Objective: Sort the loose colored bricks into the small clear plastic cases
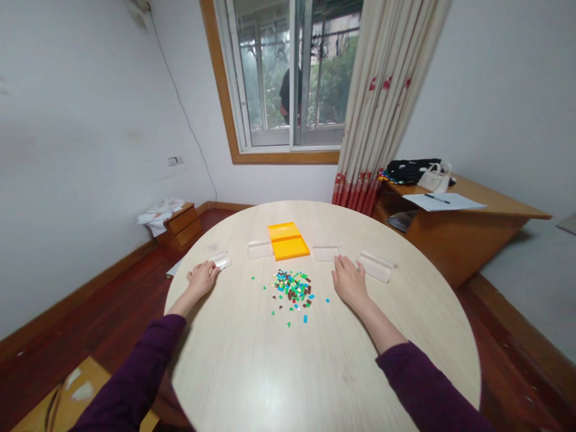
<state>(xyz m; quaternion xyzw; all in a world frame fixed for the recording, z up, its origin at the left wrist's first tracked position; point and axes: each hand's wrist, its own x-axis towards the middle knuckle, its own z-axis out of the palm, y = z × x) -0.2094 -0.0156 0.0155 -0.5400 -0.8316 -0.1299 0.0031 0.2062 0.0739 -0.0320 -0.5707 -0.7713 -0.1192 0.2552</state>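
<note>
Purple sleeves [130,372] — foreground, over the round table [270,384]. Left to right: left hand [202,278], fingers bent at the first clear tray [223,260], grip indeterminable; second clear tray [260,250]; open yellow case [290,248], with small coloured pieces [293,287] heaped and scattered nearer the viewer; third clear tray [324,254]; right hand [350,281] — palm down, fingers slightly spread, at that tray's corner; fourth clear tray [374,267].

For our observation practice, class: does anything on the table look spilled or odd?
Possibly the small coloured pieces: they lie in a loose heap with strays around it, outside the open yellow case, though that may be deliberate.
</note>
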